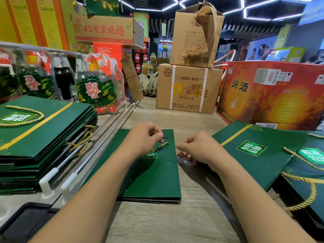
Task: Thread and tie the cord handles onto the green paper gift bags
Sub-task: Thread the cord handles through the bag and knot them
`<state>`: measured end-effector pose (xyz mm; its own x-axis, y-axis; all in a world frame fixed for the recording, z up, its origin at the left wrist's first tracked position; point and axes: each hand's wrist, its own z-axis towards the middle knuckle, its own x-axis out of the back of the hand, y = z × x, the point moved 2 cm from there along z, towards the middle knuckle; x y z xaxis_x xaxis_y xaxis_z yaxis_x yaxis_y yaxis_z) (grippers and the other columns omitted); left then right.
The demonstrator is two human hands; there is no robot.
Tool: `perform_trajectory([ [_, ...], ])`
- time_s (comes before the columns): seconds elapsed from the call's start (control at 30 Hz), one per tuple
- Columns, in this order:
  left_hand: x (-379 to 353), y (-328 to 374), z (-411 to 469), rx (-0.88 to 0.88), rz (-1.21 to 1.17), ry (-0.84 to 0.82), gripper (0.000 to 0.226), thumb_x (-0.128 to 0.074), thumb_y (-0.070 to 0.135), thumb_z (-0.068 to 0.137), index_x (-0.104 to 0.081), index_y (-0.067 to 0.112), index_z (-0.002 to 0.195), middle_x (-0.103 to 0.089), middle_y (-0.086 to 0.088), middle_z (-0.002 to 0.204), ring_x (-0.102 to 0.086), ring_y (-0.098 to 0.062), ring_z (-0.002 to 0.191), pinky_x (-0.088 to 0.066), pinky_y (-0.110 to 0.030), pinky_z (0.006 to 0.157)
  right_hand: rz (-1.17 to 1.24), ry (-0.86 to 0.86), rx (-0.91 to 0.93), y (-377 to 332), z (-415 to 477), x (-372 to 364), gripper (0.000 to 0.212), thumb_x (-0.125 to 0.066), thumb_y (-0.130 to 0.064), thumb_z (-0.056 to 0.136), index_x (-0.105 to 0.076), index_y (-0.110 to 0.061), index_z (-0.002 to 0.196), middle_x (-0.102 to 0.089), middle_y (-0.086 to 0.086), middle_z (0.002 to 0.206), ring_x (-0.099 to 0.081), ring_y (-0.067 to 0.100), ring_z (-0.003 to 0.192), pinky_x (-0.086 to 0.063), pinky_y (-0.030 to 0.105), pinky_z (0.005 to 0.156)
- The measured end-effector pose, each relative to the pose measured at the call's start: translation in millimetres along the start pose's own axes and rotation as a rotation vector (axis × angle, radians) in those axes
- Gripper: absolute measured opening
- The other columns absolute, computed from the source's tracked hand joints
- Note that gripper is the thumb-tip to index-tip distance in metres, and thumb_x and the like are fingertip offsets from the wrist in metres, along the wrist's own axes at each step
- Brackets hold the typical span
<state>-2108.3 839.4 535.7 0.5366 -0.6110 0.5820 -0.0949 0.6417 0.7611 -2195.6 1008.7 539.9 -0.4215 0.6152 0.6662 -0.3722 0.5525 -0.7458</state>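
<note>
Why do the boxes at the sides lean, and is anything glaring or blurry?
Head view: the wide-angle lens bends the edges, so the red carton and the stacked bags tilt outward. Head view: the ceiling light strips burn out white and glint on the metal rails. Head view: the left hand, right hand and gold cord are sharp; the far shop is softer.

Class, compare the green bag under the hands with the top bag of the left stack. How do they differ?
The bag under the hands lies low; the top bag of the left stack sits high on a pile. The stack bag's cord lies as a finished loop; the other bag's cord is unfinished, pinched by the left hand. Both are flat, green, with a white-lettered label.
</note>
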Motion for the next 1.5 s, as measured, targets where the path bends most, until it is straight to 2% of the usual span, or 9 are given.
perform_trajectory([
  [0.13,-3.8,-4.3,-0.9,0.052,0.048,-0.038,0.013,-0.067,0.025,0.096,-0.071,0.024,0.084,-0.069,0.014,0.066,-0.05,0.0,0.053,-0.038,-0.022,0.053,0.059,-0.068,-0.071,-2.6,-1.4,-7.4,0.031,-0.073,-0.031,0.094,-0.075,0.0,0.089,-0.078,0.013,0.08,-0.068,0.025,0.066,-0.062,0.05,0.077],
  [0.3,-12.4,-10.3,-2.0,0.115,0.071,-0.104,0.01,-0.066,0.025,0.096,-0.071,0.025,0.087,-0.074,0.013,0.073,-0.056,-0.004,0.056,-0.043,-0.022,0.056,0.358,-0.132,-0.143,-10.4,-9.2,-12.1,0.027,-0.069,-0.013,0.097,-0.063,0.011,0.105,-0.073,0.029,0.1,-0.065,0.024,0.06,-0.058,0.033,0.055],
  [0.6,-10.9,-7.9,-4.8,0.187,0.008,-0.049,0.014,-0.062,0.024,0.098,-0.071,0.022,0.088,-0.067,0.013,0.066,-0.045,-0.002,0.049,-0.032,-0.016,0.042,0.351,-0.122,-0.22,-9.2,-6.8,-17.5,0.022,-0.059,-0.011,0.103,-0.055,0.01,0.11,-0.067,0.024,0.089,-0.068,0.03,0.059,-0.06,0.037,0.058],
  [0.77,-11.5,-9.8,-6.4,0.236,-0.031,-0.004,0.013,-0.061,0.02,0.098,-0.07,0.021,0.089,-0.066,0.012,0.069,-0.05,-0.006,0.059,-0.034,-0.018,0.045,0.481,-0.17,-0.256,-13.8,-8.5,-19.4,0.023,-0.06,-0.011,0.102,-0.057,0.009,0.113,-0.066,0.024,0.097,-0.066,0.028,0.071,-0.06,0.034,0.059],
  [0.97,7.9,-8.5,-3.6,0.287,0.009,-0.012,0.015,-0.059,0.017,0.096,-0.069,0.017,0.086,-0.075,-0.001,0.087,-0.057,-0.017,0.07,-0.046,-0.029,0.068,0.401,-0.136,-0.253,-10.5,-8.3,-18.5,0.018,-0.056,-0.011,0.104,-0.055,0.006,0.103,-0.063,0.023,0.093,-0.067,0.03,0.067,-0.06,0.036,0.059],
  [1.1,18.3,-23.5,3.7,0.427,0.198,-0.126,0.022,-0.046,0.007,0.096,-0.064,-0.005,0.1,-0.066,-0.02,0.088,-0.051,-0.028,0.069,-0.044,-0.037,0.065,0.437,-0.179,-0.285,-6.0,-7.1,-18.7,0.023,-0.055,-0.013,0.104,-0.058,0.009,0.11,-0.066,0.026,0.099,-0.07,0.031,0.069,-0.06,0.034,0.057],
  [1.23,15.4,-30.3,0.5,0.474,0.194,-0.181,0.019,-0.038,0.004,0.094,-0.056,-0.001,0.097,-0.057,-0.018,0.08,-0.05,-0.027,0.062,-0.039,-0.034,0.057,0.57,-0.24,-0.302,-2.8,-1.7,-20.3,0.029,-0.061,-0.005,0.1,-0.056,0.01,0.124,-0.067,0.032,0.118,-0.07,0.033,0.078,-0.059,0.032,0.058],
  [1.37,18.6,-21.5,1.5,0.417,0.157,-0.16,0.021,-0.044,0.011,0.102,-0.062,0.003,0.109,-0.06,-0.015,0.096,-0.056,-0.028,0.076,-0.051,-0.036,0.065,0.632,-0.309,-0.275,-3.8,-2.3,-23.7,0.035,-0.069,0.006,0.091,-0.058,0.015,0.123,-0.067,0.031,0.117,-0.067,0.029,0.078,-0.055,0.028,0.052],
  [1.5,14.6,-18.1,-4.8,0.368,0.017,-0.158,0.022,-0.048,0.016,0.103,-0.061,0.011,0.085,-0.064,-0.009,0.083,-0.052,-0.024,0.073,-0.043,-0.035,0.07,0.593,-0.304,-0.21,-4.5,-3.5,-25.7,0.029,-0.069,0.007,0.091,-0.059,0.012,0.117,-0.07,0.027,0.103,-0.066,0.022,0.066,-0.052,0.024,0.048],
])
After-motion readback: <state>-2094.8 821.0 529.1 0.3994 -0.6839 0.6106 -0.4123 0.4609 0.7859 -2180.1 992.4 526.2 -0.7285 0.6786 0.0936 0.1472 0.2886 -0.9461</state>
